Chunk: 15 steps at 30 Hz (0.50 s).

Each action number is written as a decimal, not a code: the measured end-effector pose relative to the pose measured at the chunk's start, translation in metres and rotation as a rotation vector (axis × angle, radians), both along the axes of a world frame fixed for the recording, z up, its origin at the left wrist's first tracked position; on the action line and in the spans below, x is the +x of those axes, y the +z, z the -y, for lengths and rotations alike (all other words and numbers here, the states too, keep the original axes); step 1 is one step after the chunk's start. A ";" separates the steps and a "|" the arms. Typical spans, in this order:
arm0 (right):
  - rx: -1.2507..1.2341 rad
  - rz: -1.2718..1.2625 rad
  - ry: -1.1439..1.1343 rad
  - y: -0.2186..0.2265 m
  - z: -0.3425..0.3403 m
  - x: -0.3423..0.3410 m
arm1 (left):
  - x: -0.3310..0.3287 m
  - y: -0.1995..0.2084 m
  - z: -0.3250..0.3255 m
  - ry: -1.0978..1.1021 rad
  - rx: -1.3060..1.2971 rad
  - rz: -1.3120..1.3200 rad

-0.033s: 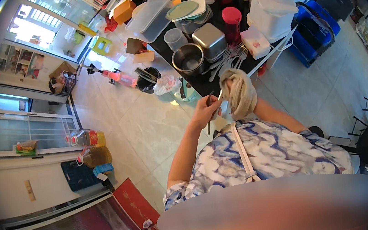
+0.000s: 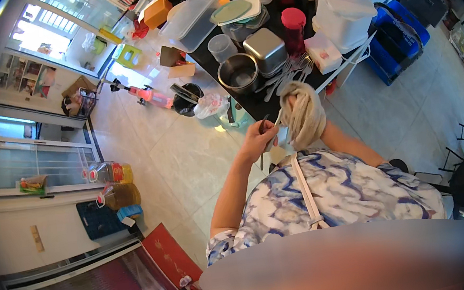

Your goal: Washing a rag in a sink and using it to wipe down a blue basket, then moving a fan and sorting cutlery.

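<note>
In front of my body, my left hand (image 2: 260,140) is closed around a slim dark utensil (image 2: 262,162), one end showing above the fingers and one below. Its exact kind is too small to make out. A crumpled beige cloth (image 2: 305,118) wraps over my right hand (image 2: 292,101), which grips it close beside the left. Most of the right fingers are hidden in the folds. Just beyond the cloth, several metal forks and spoons (image 2: 287,74) lie on the black table (image 2: 256,102), near a round steel pot (image 2: 238,74) and a square steel container (image 2: 265,48).
Plastic tubs (image 2: 189,24), a red-lidded jar (image 2: 293,20), a tissue pack (image 2: 323,55) and a tall white container (image 2: 343,15) crowd the table. A blue crate (image 2: 393,38) stands right of it. On the floor at left are a waste bin (image 2: 185,105) and oil bottles (image 2: 117,197).
</note>
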State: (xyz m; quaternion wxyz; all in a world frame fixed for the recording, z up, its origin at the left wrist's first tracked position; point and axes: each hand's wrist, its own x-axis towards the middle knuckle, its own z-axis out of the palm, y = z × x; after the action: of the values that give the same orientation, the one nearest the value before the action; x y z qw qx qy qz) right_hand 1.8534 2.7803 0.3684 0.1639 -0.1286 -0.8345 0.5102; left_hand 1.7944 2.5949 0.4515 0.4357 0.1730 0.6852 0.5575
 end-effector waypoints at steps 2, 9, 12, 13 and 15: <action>0.042 -0.055 -0.007 0.003 -0.004 -0.003 | -0.003 0.003 0.011 -0.011 0.037 0.022; 0.297 -0.074 -0.013 0.040 0.014 -0.010 | 0.004 0.012 0.033 0.011 0.020 -0.018; 0.388 -0.169 0.061 0.048 0.023 -0.009 | 0.009 0.018 0.027 0.092 0.047 -0.005; 0.392 -0.169 0.069 0.047 0.030 -0.009 | 0.011 0.019 0.024 0.099 0.052 -0.005; -0.219 -0.022 0.134 0.042 0.043 -0.011 | 0.018 0.017 0.015 0.285 0.103 0.001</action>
State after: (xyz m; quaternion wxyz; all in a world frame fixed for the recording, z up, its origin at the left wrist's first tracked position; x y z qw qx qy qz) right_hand 1.8426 2.7375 0.4108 0.1235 -0.0841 -0.7785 0.6096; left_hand 1.8122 2.5798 0.4682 0.3432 0.0958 0.6731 0.6480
